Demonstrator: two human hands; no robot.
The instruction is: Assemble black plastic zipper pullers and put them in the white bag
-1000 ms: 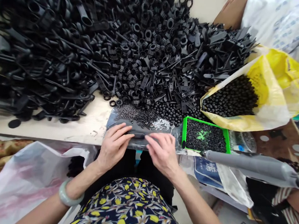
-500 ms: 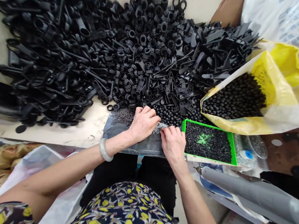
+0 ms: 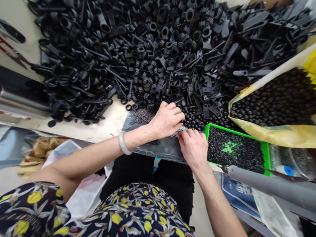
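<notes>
Where the two hands come close: silver pins [image 3: 183, 128], heaped on the dark mat [image 3: 169, 150] at the front of the worktop [image 3: 115, 115], near the green tray [image 3: 206, 132].
Pins' handling: probably very light, stiff and hard to break; likely slippery, apt to roll.
Pins' hold: a fingertip pinch at mid-length should suit best.
Pins' look: thin, bright, metallic, lying crosswise, partly hidden.
Left hand [image 3: 167, 121]: fingers curled narrow beside the heap; cannot tell whether they grip a pin.
Right hand [image 3: 195, 146]: fingers bunched at the heap's near edge; any catch is hidden.
</notes>
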